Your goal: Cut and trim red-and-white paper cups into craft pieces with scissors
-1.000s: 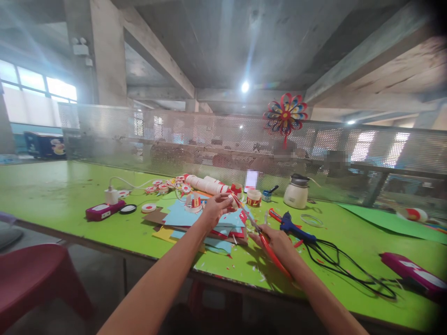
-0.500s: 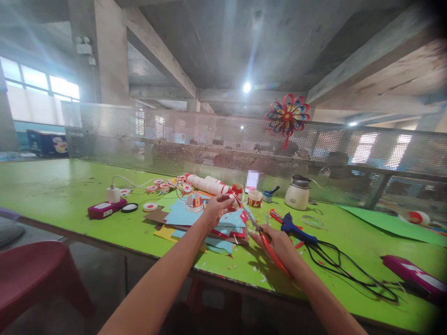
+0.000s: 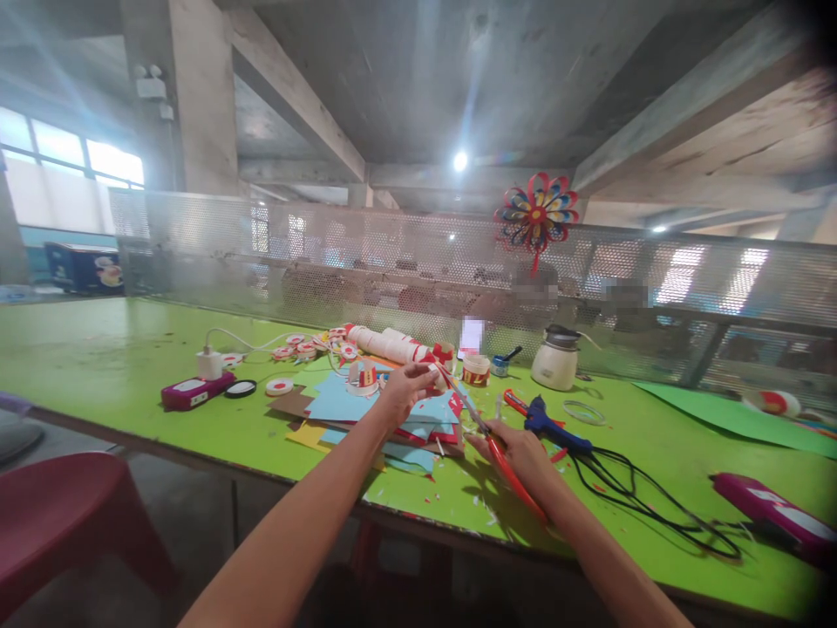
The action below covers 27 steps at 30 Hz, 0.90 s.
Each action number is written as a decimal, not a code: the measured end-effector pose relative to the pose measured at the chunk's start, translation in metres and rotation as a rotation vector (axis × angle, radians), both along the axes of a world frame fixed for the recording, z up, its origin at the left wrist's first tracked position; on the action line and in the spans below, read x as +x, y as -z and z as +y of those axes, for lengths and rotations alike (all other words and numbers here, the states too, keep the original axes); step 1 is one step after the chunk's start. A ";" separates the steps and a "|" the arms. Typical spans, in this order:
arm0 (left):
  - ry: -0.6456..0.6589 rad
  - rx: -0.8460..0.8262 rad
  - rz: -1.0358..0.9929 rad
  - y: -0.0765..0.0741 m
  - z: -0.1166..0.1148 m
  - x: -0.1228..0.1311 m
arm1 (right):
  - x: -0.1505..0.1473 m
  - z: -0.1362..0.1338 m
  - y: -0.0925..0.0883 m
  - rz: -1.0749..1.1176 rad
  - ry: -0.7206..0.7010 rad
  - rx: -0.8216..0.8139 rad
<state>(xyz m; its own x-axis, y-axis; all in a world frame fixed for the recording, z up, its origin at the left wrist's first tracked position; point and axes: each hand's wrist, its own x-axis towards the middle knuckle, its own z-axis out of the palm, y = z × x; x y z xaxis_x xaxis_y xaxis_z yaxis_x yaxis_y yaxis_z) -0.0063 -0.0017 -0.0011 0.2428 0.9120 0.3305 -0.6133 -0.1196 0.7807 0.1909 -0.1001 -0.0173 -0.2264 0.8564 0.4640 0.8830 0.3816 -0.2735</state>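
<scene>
A: What moved?
B: Barely anything; the scissors [image 3: 480, 429] stay above the table [image 3: 98, 349].
A: Pointing where?
B: The right hand [image 3: 523, 453] clasps the red handles; the blades slant up-left to a paper scrap [image 3: 437, 372] pinched by the left hand [image 3: 400, 392].

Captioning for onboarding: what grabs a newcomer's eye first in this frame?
The bright green table dominates, with the right hand gripping red-handled scissors whose blades point at a small red-and-white paper piece pinched by the left hand, above a stack of coloured paper. Behind, a red, blue and yellow paper flower hangs on the mesh fence.
</scene>
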 end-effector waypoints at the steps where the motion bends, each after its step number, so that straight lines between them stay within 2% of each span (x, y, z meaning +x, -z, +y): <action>1: -0.001 -0.003 0.000 0.000 0.000 0.000 | 0.000 0.000 0.000 -0.001 0.001 -0.001; 10: -0.005 0.000 0.017 0.000 0.003 -0.002 | -0.005 -0.007 -0.007 0.034 -0.024 0.014; 27: -0.001 -0.017 -0.001 -0.002 -0.003 -0.001 | -0.003 -0.004 -0.005 0.038 -0.011 -0.003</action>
